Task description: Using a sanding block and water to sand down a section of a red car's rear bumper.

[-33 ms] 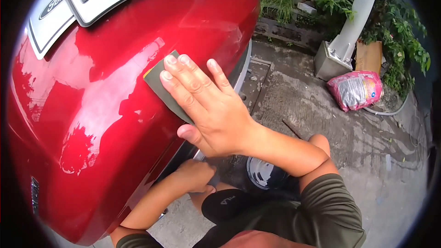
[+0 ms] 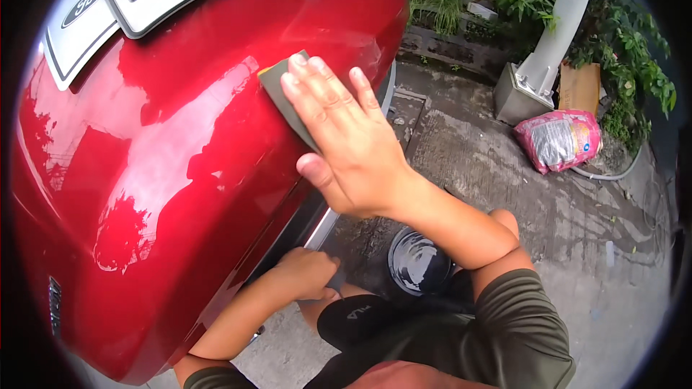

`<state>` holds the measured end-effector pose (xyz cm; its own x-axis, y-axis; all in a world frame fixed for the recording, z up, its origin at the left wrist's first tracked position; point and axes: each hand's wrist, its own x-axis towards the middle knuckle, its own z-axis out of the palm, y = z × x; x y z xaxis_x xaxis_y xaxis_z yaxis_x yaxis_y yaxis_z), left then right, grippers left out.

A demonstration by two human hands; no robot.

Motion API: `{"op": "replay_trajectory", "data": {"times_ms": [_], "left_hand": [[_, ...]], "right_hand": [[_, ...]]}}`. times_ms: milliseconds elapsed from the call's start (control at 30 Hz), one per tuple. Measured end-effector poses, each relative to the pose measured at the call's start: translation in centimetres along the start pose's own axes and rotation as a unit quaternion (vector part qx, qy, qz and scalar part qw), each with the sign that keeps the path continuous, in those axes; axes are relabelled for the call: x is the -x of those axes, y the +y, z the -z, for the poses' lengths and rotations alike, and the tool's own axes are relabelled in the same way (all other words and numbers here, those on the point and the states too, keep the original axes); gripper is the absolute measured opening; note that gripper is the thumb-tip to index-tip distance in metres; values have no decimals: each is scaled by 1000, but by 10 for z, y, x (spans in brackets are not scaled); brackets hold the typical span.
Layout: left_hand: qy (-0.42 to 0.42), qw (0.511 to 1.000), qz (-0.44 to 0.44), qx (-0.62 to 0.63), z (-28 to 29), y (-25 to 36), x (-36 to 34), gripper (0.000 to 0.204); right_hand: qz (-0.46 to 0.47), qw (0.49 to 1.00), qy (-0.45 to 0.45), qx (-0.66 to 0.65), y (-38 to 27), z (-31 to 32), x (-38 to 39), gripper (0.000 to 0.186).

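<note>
One grey-green pad (image 2: 277, 92) is lying flat against the glossy red car panel (image 2: 180, 209), and we are pressing it there with our right hand (image 2: 349, 144), its fingers extending over the pad without wrapping around it. Our left hand (image 2: 306, 274) is curling beside the panel's lower edge; we cannot tell whether it is gripping anything. Near our right forearm, a dark round bucket (image 2: 417, 259) is standing; farther off, a pink bag (image 2: 559, 140) is lying near a pole (image 2: 562, 29).

Outdoors: concrete ground (image 2: 573, 234), leafy plants (image 2: 626, 37)
</note>
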<state>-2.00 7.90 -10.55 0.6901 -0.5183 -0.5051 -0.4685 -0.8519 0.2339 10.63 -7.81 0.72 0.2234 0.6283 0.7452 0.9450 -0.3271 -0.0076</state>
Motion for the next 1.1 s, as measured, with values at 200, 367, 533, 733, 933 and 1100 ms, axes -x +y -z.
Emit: {"op": "replay_trajectory", "data": {"times_ms": [200, 367, 533, 733, 933, 1100], "left_hand": [[-28, 1000, 0, -2, 2, 3, 2, 55], [9, 999, -15, -29, -11, 0, -2, 55], [-1, 1000, -6, -29, -3, 5, -5, 56], [-9, 1000, -2, -20, -4, 4, -5, 59], [-9, 1000, -3, -28, 0, 1, -3, 52], [-4, 1000, -12, -21, -7, -4, 0, 60]], "right_hand": [[26, 999, -10, -21, -17, -2, 6, 70], [-22, 996, 64, -58, -13, -25, 4, 72], [-108, 991, 83, -12, 26, -11, -14, 73], [-111, 992, 57, 20, 34, -5, -10, 72], [-81, 996, 19, 8, 30, -1, 8, 72], [6, 997, -13, -77, -26, -12, 4, 72]]}}
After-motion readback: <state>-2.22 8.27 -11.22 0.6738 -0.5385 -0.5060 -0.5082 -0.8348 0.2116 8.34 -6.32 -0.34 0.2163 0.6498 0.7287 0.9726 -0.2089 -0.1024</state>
